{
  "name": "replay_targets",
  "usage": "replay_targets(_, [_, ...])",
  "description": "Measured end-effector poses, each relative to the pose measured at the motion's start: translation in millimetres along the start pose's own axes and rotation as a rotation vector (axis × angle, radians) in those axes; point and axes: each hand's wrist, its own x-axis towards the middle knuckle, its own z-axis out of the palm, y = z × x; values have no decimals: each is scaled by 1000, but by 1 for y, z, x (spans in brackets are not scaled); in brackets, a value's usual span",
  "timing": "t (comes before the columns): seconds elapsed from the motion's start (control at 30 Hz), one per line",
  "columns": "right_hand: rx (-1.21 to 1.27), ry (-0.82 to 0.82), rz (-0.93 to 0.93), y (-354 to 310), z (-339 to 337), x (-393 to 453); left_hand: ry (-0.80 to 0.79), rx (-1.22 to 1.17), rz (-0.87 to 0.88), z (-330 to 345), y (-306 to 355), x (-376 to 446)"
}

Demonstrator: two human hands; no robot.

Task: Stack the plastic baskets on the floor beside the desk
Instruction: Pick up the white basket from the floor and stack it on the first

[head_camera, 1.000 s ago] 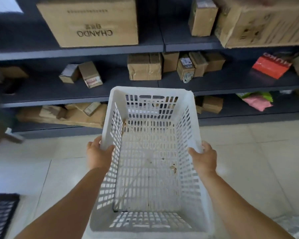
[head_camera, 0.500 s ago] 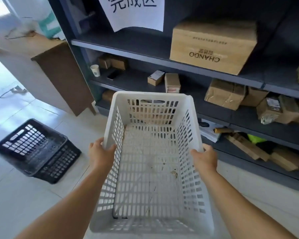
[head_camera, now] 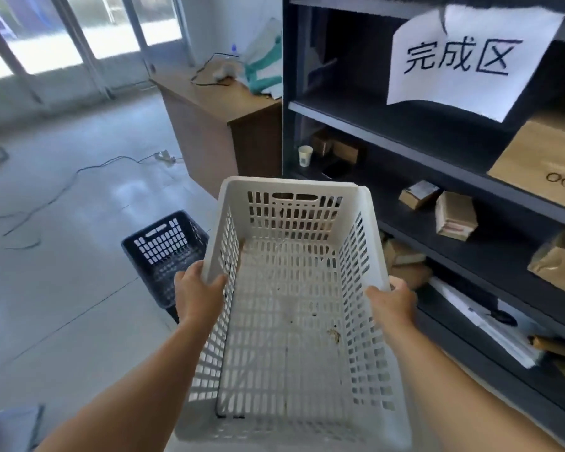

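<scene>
I hold an empty white slotted plastic basket [head_camera: 291, 203] level in the air in front of me. My left hand [head_camera: 198, 293] grips its left rim and my right hand [head_camera: 393, 303] grips its right rim. On the floor to the left sits a black slotted basket [head_camera: 163, 246], partly hidden behind the white one and my left hand; it looks like two nested baskets. It lies just in front of the brown wooden desk [head_camera: 209, 125].
A dark shelving unit [head_camera: 405, 132] with cardboard boxes, a paper cup [head_camera: 305, 155] and a white paper sign [head_camera: 470, 60] fills the right side. Cables [head_camera: 79, 171] trail across the pale tiled floor at left. Glass doors stand at the far left.
My view has swung left along the shelves. The black basket, the desk and the paper sign have come into sight. Both hands keep the same grip on the white basket.
</scene>
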Motion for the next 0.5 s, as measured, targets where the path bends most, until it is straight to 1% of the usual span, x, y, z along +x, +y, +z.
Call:
replay_targets(0.23, [-60, -127, -109, -64, 104, -14, 121, -40, -106, -64, -36, 67])
replay_targets(0.5, [-99, -327, -185, -126, 219, 2, 264, -10, -234, -101, -67, 141])
